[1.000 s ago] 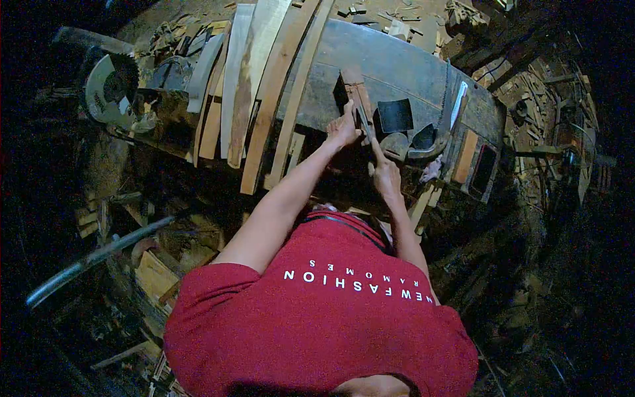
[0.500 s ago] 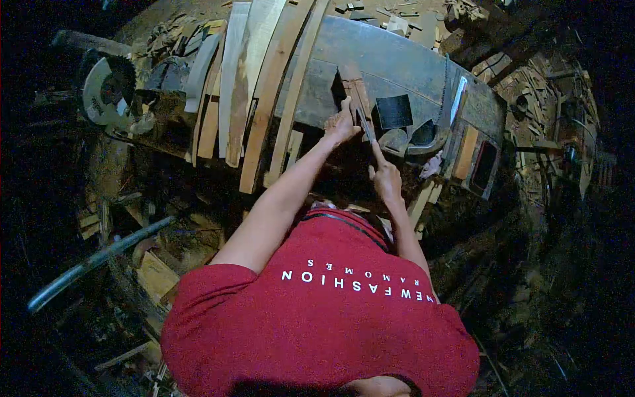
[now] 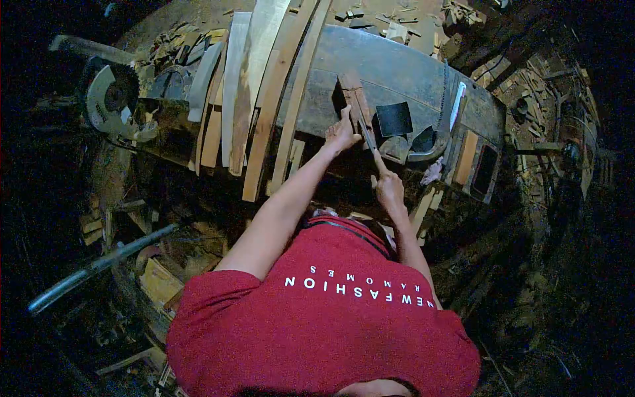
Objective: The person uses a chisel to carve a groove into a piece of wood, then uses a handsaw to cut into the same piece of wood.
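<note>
Your left hand [image 3: 342, 134] holds a brown wooden block [image 3: 355, 91], right hand [image 3: 389, 188] a slim grey-metal tool [image 3: 368, 135]. Blue-grey tabletop [image 3: 390, 63] spreads beyond, curve-edged.

The way lies open over the far tabletop [image 3: 397, 66], beyond the block [image 3: 354, 91]; planks [image 3: 271, 96] bar the left side, and a dark square [image 3: 394, 120] crowds the block's right.
</note>
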A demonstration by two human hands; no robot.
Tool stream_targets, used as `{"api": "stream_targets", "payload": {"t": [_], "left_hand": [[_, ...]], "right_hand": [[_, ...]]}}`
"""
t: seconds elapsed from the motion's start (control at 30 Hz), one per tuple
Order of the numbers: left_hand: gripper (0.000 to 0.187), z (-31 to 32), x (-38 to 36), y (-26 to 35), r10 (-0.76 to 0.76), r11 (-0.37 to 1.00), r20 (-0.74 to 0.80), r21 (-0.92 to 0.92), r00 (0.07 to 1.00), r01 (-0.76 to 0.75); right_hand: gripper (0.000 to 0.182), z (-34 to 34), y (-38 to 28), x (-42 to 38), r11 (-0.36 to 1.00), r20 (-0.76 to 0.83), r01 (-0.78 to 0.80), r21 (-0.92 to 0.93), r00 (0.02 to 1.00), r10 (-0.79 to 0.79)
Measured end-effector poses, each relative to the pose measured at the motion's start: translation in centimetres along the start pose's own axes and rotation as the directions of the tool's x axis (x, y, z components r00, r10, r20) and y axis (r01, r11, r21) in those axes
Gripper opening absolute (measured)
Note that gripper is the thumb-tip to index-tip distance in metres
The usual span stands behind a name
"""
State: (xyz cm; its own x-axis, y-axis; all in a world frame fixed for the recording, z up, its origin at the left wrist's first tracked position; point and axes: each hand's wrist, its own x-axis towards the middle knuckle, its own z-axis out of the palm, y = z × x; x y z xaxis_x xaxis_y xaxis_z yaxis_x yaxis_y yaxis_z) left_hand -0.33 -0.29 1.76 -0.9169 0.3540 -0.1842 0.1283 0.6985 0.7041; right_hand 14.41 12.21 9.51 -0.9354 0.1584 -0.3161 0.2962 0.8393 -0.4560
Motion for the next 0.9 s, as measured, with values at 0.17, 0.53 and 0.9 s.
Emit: {"api": "stream_targets", "payload": {"t": [0.17,0.53,0.9], "left_hand": [[0.096,-0.4,0.5,0.5,-0.153,0.988,0.131,0.002,0.979,0.155],[0.095,1.8,1.5,-2.1,0.006,0.986,0.021,-0.167,1.000,-0.003],[0.096,2.6,1.5,-3.1,0.139,0.989,-0.105,-0.041,0.985,-0.144]], "right_hand": [[0.072,0.4,-0.8,3.6,0.990,-0.090,0.102,0.096,0.992,-0.094],[0.067,-0.3,-1.0,1.6,0.998,-0.021,0.018,0.057,1.000,-0.017],[0.067,-1.0,-1.1,0.2,0.998,-0.012,0.009,0.061,1.000,-0.008]]}}
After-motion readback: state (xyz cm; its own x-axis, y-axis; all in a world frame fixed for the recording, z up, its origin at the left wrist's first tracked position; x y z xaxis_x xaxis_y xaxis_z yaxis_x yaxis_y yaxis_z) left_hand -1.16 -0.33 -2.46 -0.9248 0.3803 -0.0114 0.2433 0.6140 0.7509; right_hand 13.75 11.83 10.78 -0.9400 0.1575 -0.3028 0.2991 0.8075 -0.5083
